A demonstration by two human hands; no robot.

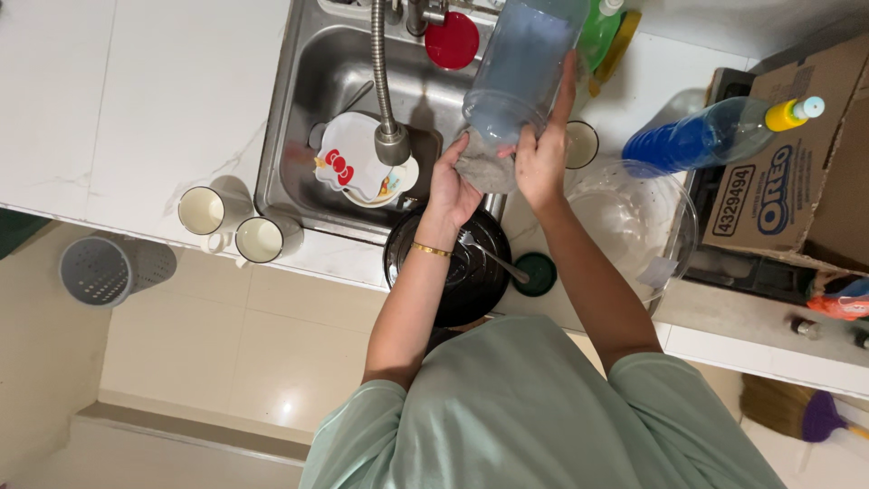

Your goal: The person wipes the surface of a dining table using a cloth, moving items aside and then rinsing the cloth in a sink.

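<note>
Right hand (541, 158) grips clear jar (520, 63), left hand (453, 186) at mouth

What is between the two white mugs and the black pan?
In the head view, only bare white countertop edge lies between the white mugs and black pan.

A sink (308, 100) is set into the counter (136, 100) at the upper middle of the frame, with a faucet (387, 91) hung over it and plates (358, 167) lying inside. Two mugs (231, 222) are stood on the counter left of the sink, and a basket (100, 270) is placed on the floor further left. A jar (520, 68) is held above the sink's right edge between the left hand (451, 186) and right hand (543, 158). A pan (453, 267) with a fork (493, 256) in it is seated below the hands. A bowl (634, 222) is placed to the right, with a bottle (715, 136) and a box (797, 154) further right.
</note>
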